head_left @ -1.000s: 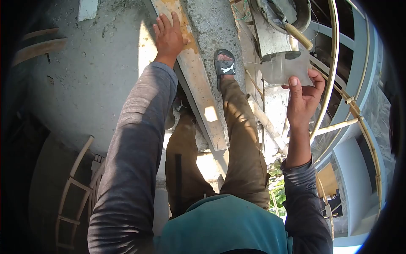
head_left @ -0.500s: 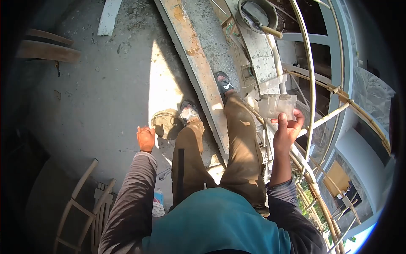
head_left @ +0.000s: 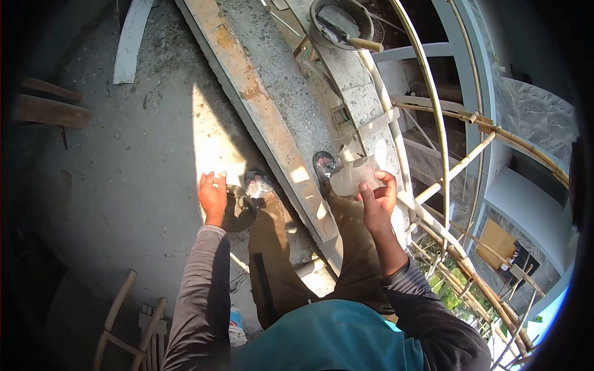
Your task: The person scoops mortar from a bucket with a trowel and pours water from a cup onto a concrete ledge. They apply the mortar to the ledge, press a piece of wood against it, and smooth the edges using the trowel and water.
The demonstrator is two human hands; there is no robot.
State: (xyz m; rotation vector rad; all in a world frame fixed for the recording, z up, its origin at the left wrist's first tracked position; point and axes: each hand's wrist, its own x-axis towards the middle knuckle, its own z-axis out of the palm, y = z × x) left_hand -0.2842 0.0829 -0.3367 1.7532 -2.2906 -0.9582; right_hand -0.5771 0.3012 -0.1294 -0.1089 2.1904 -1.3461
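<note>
My right hand (head_left: 378, 203) pinches a translucent plastic container (head_left: 354, 178) between thumb and fingers, holding it tilted above my right leg. My left hand (head_left: 212, 196) is held low to the left, its fingers slightly apart and nothing visible between them. Just right of that hand is a round bucket (head_left: 239, 213), mostly in shade beside my left foot (head_left: 257, 183). The left hand overlaps the bucket's near side in this view. My right foot (head_left: 323, 163) is on the other side of a long stained beam (head_left: 263, 117).
A mortar bucket (head_left: 342, 23) with a wooden-handled trowel (head_left: 365, 44) sits on a plank (head_left: 359, 86) at upper right. Bamboo scaffolding (head_left: 461, 167) runs along the right side. A white board (head_left: 132, 49) lies on the concrete floor (head_left: 117, 179) at upper left.
The view has shifted right relative to the floor. My right hand has moved left and slightly down in view with the plastic container. My left hand's fingers have spread a little.
</note>
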